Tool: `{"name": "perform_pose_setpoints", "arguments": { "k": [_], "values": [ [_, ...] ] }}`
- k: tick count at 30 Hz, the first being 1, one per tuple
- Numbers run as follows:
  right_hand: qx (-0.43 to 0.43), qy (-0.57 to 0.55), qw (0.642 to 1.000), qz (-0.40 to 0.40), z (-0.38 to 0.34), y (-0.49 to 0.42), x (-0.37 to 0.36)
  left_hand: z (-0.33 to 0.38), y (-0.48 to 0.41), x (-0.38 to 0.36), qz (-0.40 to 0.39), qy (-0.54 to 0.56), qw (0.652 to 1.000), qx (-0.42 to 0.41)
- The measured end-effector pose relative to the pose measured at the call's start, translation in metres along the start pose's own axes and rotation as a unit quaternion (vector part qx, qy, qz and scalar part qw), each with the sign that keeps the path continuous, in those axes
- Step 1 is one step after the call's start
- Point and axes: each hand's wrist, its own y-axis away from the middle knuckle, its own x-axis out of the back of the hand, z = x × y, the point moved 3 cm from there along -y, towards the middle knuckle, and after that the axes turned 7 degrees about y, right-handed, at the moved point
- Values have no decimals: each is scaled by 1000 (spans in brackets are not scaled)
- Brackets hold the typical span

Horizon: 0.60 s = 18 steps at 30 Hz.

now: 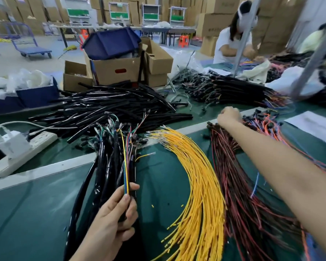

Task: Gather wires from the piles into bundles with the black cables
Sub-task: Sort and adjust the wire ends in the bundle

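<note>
My left hand (111, 213) grips a small bundle (126, 166) of blue, yellow and other coloured wires together with a black cable, held upright over a heap of black cables (102, 166). A fan of yellow wires (196, 185) lies in the middle of the green table. To its right spreads a pile of dark red wires (239, 200). My right hand (229, 115) reaches far out, fingers curled down at the top of the red pile beside orange wires (267, 121); what it holds is hidden.
A big heap of black tubes (111, 106) lies at the back, with cardboard boxes (117, 68) behind. A white power strip (23, 149) sits at the left. More bundles (233, 89) lie at the back right, near a seated person (231, 40). Paper sheet (312, 125) at right.
</note>
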Motion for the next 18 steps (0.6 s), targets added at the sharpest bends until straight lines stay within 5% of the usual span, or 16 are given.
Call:
{"name": "perform_pose_setpoints", "arguments": {
  "k": [2,5,10,18],
  "values": [
    [-47,31,997,57,56,-9,1,-1,0,1,-1,-5,1000,0],
    [-67,21,998,3,112,-19,-4,-2,-1,3,5,-18,1000,6],
    [-43,11,999,-9,129,-36,-2,-2,-2,2,15,-16,1000,5],
    [-31,144,989,18,132,-46,17,-1,-3,-1,29,-22,999,-17]
  ]
}}
